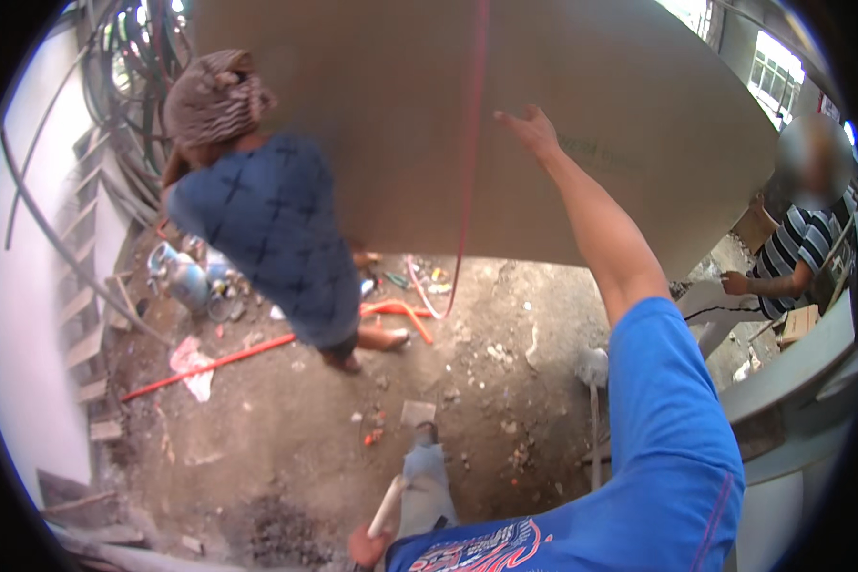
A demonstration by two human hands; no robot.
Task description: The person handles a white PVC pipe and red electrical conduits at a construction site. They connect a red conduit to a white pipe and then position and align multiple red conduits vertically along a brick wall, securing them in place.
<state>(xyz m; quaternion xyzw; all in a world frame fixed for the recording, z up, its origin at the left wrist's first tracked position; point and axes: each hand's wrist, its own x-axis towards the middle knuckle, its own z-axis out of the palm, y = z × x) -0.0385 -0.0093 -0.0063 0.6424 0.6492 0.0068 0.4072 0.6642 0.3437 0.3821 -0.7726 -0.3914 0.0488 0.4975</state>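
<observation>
A bright blue short-sleeved cotton shirt with a printed chest (582, 520) lies nearest the camera, worn by the person whose hands are at work. The work in hand appears to be handling the large flat brown rectangular board (562, 210), which stands tilted across the upper middle of the view, between a co-worker in a dark blue cross-patterned shirt (267, 229) and another in a black-and-white striped shirt (791, 243). Shifting so broad a sheet would likely call for a flat, spread palm and matched effort with the nearer co-worker; the thin pinkish-red hose (476, 124) hanging in front of it could snag.

The right arm reaches up and forward, elbow slightly bent. The right hand (532, 132) is spread wide in front of the board, thumb and fingers apart and nothing in them; whether it touches the surface cannot be told. The left hand (366, 547) is low, near the bottom edge, and seems closed round a short cream-coloured rod (384, 505), though blur hides the individual fingers.
</observation>
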